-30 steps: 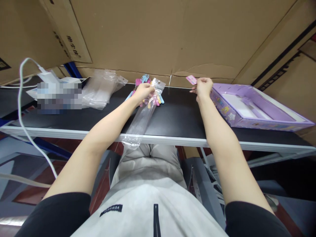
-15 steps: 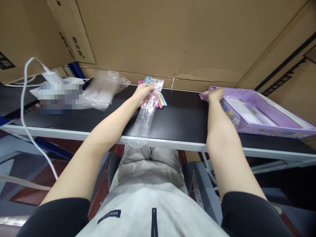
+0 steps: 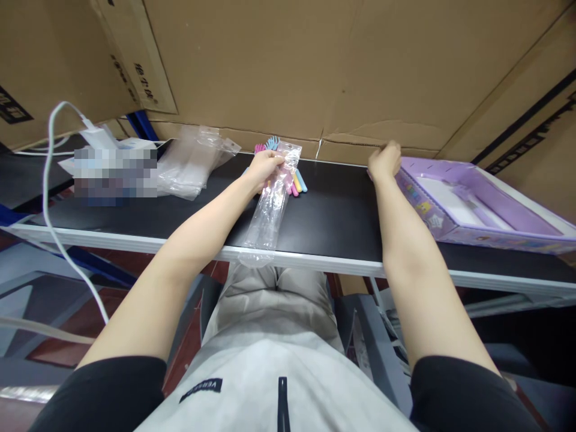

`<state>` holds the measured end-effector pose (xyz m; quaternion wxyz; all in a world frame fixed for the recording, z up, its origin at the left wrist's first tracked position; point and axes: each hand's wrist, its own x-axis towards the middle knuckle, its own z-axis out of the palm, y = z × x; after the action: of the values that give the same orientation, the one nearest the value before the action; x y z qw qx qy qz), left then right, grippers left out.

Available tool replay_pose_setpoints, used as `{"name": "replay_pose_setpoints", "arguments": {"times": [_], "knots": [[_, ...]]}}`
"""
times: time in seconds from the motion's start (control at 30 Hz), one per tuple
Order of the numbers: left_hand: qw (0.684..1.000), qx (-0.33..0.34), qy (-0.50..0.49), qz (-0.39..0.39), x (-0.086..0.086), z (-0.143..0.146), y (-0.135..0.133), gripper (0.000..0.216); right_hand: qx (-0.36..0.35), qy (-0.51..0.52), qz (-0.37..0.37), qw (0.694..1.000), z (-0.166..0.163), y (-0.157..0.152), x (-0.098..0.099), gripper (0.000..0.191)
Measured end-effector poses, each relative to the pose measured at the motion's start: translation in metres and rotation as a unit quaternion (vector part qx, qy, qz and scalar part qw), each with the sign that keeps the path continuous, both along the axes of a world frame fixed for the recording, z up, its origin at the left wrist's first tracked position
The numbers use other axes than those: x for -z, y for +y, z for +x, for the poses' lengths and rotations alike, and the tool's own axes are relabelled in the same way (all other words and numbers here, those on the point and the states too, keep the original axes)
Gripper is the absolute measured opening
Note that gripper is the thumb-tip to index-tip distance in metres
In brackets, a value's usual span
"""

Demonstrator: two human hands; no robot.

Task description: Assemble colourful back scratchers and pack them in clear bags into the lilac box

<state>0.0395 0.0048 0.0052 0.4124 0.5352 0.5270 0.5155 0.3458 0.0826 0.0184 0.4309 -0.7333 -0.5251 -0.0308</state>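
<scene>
My left hand (image 3: 263, 166) is closed on the top of a long clear plastic bag (image 3: 270, 204) that lies on the black table (image 3: 333, 210) and hangs over its front edge. Under that hand lies a bunch of pink, blue and yellow hand-shaped sticks (image 3: 294, 180). My right hand (image 3: 384, 161) is closed at the near left corner of an open purple box (image 3: 472, 207); what its fingers hold is hidden.
A pile of clear plastic bags (image 3: 191, 162) lies at the back left beside a white charger and cable (image 3: 51, 180). Large cardboard boxes (image 3: 292, 66) wall off the back of the table. A white insert (image 3: 443, 198) sits inside the purple box.
My right hand, which held a small pink card up in the air, has moved right to the corner of the purple box; the card no longer shows. The left hand has kept its hold.
</scene>
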Motion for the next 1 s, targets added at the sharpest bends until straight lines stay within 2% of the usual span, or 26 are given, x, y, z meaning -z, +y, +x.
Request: {"name": "replay_pose_setpoints", "arguments": {"times": [0.1, 0.17, 0.23, 0.3, 0.4, 0.53, 0.6, 0.7, 0.87, 1.0], "knots": [[0.999, 0.009, 0.007, -0.032, -0.003, 0.000, -0.006, 0.013, -0.109, 0.019, 0.025, 0.994, -0.034, -0.008, -0.014, 0.010], [0.998, 0.025, 0.022, -0.047, -0.005, 0.000, -0.010, 0.016, -0.189, 0.087, 0.029, 0.978, -0.060, -0.019, -0.019, 0.006], [0.998, 0.030, 0.031, -0.044, -0.005, 0.001, -0.011, 0.018, -0.267, 0.198, -0.016, 0.943, -0.084, -0.036, -0.019, 0.010], [0.998, 0.027, 0.033, -0.038, -0.006, 0.001, -0.011, 0.018, -0.340, 0.282, -0.092, 0.892, -0.104, -0.056, -0.015, 0.022], [0.998, 0.022, 0.039, -0.041, -0.007, 0.003, -0.013, 0.016, -0.413, 0.309, -0.185, 0.837, -0.122, -0.083, -0.006, 0.035], [0.998, 0.017, 0.046, -0.046, -0.009, 0.006, -0.016, 0.017, -0.477, 0.318, -0.224, 0.788, -0.132, -0.100, 0.003, 0.039], [0.998, 0.013, 0.039, -0.038, -0.009, 0.008, -0.015, 0.016, -0.479, 0.338, -0.218, 0.780, -0.136, -0.102, 0.004, 0.037], [0.999, 0.013, 0.033, 0.008, -0.004, 0.009, -0.010, 0.006, -0.440, 0.374, -0.183, 0.796, -0.138, -0.101, 0.001, 0.035], [0.982, 0.040, 0.136, 0.126, 0.007, 0.007, -0.004, 0.050, -0.348, 0.405, -0.093, 0.840, -0.128, -0.093, -0.007, 0.031], [0.924, 0.060, 0.272, 0.262, 0.011, 0.005, -0.008, 0.083, -0.292, 0.419, -0.047, 0.858, -0.117, -0.082, -0.007, 0.026]]}}
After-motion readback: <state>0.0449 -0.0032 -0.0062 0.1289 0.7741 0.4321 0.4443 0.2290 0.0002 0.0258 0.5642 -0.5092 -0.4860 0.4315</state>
